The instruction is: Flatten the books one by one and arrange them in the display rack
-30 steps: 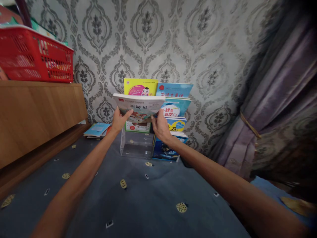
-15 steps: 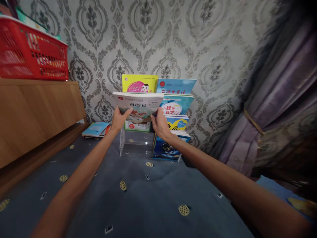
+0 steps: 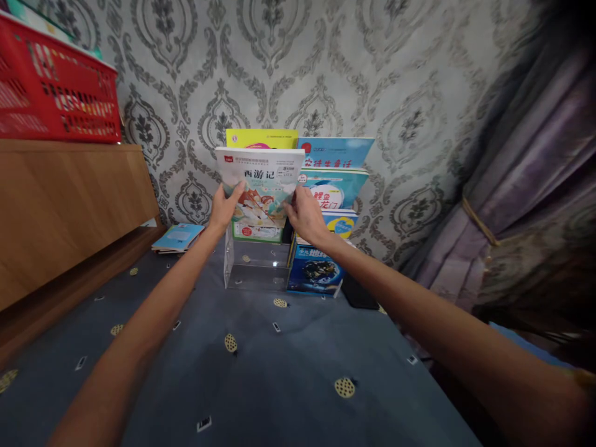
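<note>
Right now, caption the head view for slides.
Left hand and right hand hold a book before a clear rack.

Dark blue pineapple-print cloth fills lower frame, clear book rack standing on it at centre, small stack of books lying centre left, flat black object just right of rack, plus wooden cabinet at left edge with red basket on top, upper left.

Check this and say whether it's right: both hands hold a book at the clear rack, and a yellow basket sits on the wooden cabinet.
Wrong colour: the basket is red, not yellow, as the head view shows. Otherwise right: left hand and right hand hold the book at the clear rack, and the basket sits on the wooden cabinet.
</note>
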{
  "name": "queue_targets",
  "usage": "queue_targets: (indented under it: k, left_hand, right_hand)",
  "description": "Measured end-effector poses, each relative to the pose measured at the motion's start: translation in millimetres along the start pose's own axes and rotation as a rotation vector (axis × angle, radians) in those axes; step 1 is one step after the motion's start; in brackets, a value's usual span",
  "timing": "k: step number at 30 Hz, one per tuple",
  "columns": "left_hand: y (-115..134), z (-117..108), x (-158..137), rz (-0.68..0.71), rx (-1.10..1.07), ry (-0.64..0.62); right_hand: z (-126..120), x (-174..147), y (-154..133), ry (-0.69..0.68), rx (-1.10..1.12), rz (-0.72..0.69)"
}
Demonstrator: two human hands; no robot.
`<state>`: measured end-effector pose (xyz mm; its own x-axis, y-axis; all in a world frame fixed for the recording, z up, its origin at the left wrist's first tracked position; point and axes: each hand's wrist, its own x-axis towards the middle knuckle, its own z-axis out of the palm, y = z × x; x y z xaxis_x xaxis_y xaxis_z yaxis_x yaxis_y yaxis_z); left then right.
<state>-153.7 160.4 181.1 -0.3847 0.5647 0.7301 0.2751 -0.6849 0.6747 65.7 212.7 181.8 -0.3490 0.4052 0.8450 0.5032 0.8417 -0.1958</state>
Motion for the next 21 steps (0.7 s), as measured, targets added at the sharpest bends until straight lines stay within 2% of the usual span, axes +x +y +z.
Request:
queue_targets:
  k: [4,8,18,21]
  left_hand:
    - [2,3,5,-0.069,-0.037,0.013]
    - [1,4,6,-0.143,-0.024,0.03]
    - [-6,1,-1,-0.12,-0.047,0.021]
    - [-7,0,-2,-0.126,-0.045,0.055]
  right_hand:
    - [-1,11,7,-0.036,0.015,0.02]
    - [-1,15,10,-0.016,0.051,0.014]
    - [-3,8,8,-0.002,0.046,-0.036]
    - [-4,14,9,-0.016,0.027,-0.057]
